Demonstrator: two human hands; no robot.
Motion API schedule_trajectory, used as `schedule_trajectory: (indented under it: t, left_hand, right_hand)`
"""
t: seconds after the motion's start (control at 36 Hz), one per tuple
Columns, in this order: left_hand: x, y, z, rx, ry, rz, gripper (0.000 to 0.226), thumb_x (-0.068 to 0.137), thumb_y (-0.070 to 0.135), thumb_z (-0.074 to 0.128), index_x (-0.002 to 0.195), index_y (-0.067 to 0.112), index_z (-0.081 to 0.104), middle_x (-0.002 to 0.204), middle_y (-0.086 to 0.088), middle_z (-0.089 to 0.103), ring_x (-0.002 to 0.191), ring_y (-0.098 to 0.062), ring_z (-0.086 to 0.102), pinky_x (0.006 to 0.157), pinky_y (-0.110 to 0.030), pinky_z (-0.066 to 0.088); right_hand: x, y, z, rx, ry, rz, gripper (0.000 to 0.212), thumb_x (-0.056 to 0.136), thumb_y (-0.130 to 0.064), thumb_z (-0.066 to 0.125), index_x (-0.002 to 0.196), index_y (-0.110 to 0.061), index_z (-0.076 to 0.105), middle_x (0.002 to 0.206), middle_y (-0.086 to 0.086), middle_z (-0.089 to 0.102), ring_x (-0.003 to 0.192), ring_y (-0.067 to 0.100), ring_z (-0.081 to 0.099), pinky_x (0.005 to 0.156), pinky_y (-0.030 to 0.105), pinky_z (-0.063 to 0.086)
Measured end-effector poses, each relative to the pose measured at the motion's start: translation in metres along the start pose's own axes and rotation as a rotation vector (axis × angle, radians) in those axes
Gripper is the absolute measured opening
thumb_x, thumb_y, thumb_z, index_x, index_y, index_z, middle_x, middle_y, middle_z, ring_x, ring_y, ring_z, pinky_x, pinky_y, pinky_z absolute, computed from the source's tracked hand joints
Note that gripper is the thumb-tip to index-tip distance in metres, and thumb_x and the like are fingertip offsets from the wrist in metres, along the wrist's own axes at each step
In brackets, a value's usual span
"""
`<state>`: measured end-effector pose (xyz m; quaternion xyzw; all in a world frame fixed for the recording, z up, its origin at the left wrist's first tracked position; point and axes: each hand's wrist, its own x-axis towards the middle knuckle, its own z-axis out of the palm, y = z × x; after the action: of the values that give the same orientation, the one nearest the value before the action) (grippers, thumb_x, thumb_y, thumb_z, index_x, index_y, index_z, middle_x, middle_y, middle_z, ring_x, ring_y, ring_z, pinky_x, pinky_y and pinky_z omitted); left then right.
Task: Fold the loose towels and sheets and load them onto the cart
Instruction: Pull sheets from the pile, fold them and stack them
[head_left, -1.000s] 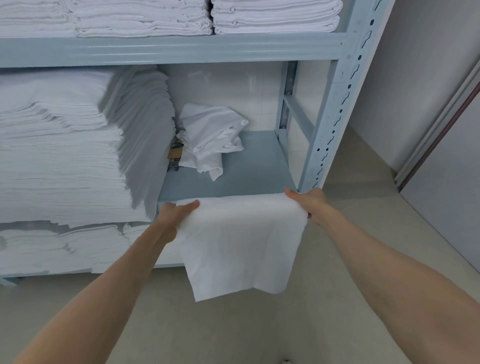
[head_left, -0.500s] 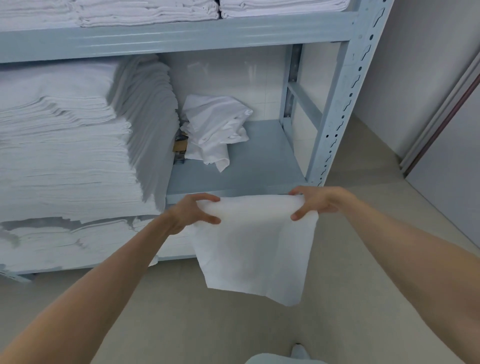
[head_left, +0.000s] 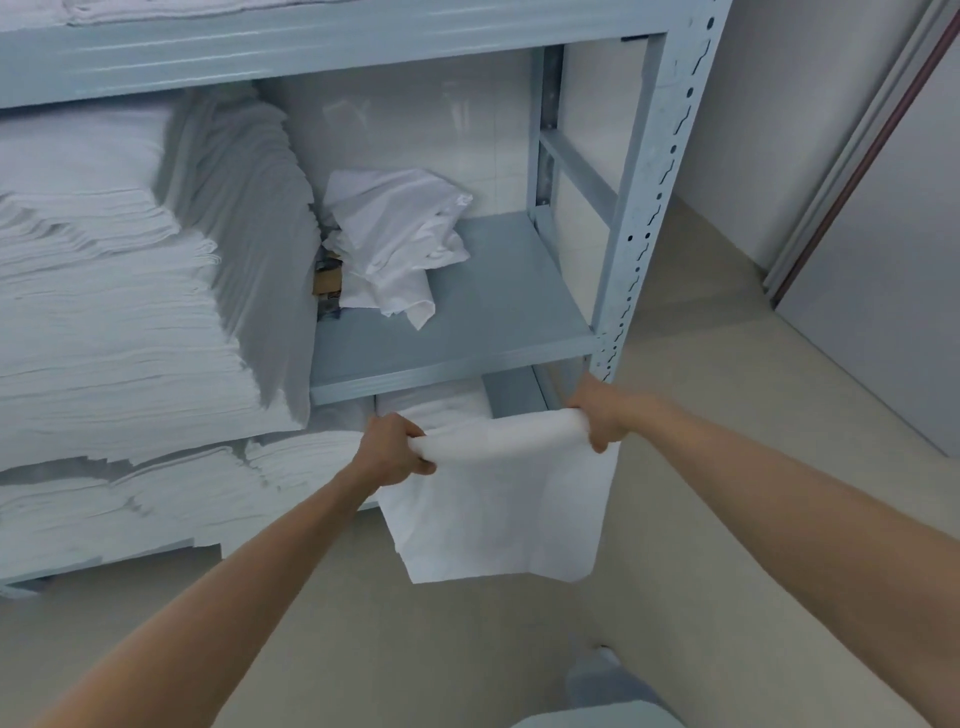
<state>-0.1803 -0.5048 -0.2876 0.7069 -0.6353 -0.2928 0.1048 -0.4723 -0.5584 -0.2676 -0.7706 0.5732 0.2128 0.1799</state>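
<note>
White towel: top edge rolled over, gripped at its left end by the left hand and at its right end by the right hand (fingers curled round the roll). Remainder hangs free, in front of the blue-grey shelving rack; bare floor to the right.

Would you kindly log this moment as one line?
step: folding | left hand: grips towel | right hand: grips towel | towel: hanging before rack
</note>
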Motion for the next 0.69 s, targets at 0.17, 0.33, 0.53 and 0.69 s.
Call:
schedule_trajectory:
  t: [0.17,0.33,0.53,0.69]
  left_hand:
    - [0.023,0.002,0.008,0.230,0.021,0.034,0.042,0.074,0.036,0.085,0.108,0.015,0.074,0.115,-0.019,0.049,0.121,-0.035,0.032,0.101,-0.032,0.031]
    - [0.055,0.013,-0.003,0.495,0.007,0.103,0.048,0.077,0.054,0.076,0.111,0.021,0.073,0.132,-0.004,0.048,0.132,-0.025,0.030,0.103,-0.037,0.024]
    - [0.098,0.027,-0.019,0.347,-0.069,0.063,0.036,0.077,0.045,0.081,0.084,0.012,0.067,0.087,-0.002,0.062,0.083,-0.025,0.059,0.067,-0.033,0.042]
    - [0.130,0.027,-0.026,0.369,-0.173,0.088,0.037,0.077,0.048,0.080,0.089,0.015,0.069,0.089,-0.002,0.063,0.083,-0.022,0.056,0.069,-0.032,0.041]
  right_hand:
    - [0.017,0.009,0.006,-0.052,-0.101,0.043,0.067,0.089,-0.010,0.070,0.146,-0.011,0.034,0.140,0.016,0.035,0.094,0.022,0.047,0.084,0.027,0.038]
    - [0.046,0.038,-0.013,0.101,-0.091,0.001,0.065,0.079,-0.007,0.076,0.134,-0.012,0.041,0.136,0.011,0.040,0.101,0.026,0.050,0.079,0.034,0.044]
    - [0.090,0.064,-0.040,0.102,-0.052,-0.080,0.050,0.081,-0.015,0.076,0.126,-0.015,0.055,0.122,0.006,0.055,0.105,0.024,0.051,0.086,0.033,0.044]
    - [0.112,0.080,-0.053,0.128,-0.063,-0.101,0.035,0.084,-0.026,0.076,0.113,-0.016,0.060,0.105,-0.001,0.053,0.096,0.021,0.052,0.088,0.036,0.046]
